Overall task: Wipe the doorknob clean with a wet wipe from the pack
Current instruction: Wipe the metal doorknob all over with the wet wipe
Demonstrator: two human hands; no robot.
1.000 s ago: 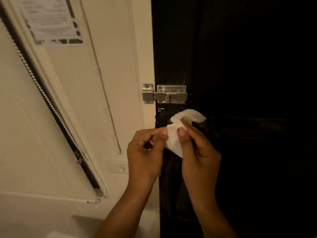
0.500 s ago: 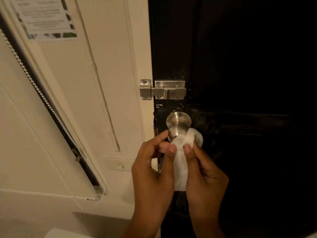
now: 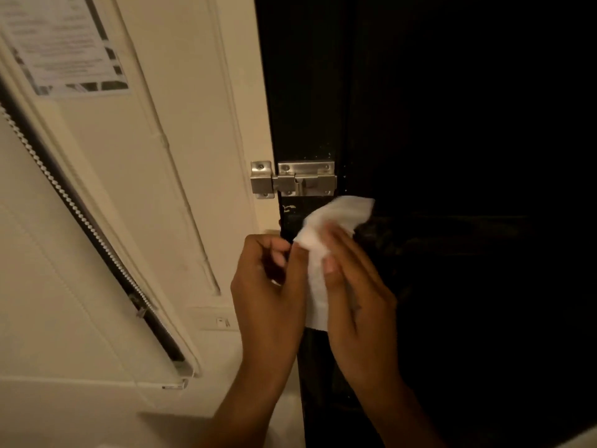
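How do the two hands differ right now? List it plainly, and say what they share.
The right hand lies flatter, its fingers spread over the white wet wipe, while the left hand is curled, pinching the wipe's left edge. The right hand sits against the dark door; the left hand sits mostly before the cream wall. Both are bare, hold the same wipe, and sit just below the metal latch.

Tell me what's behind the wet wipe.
The dark door shows around the wet wipe, which both hands, left hand and right hand, hold. No doorknob shows; the wipe and fingers cover that spot.
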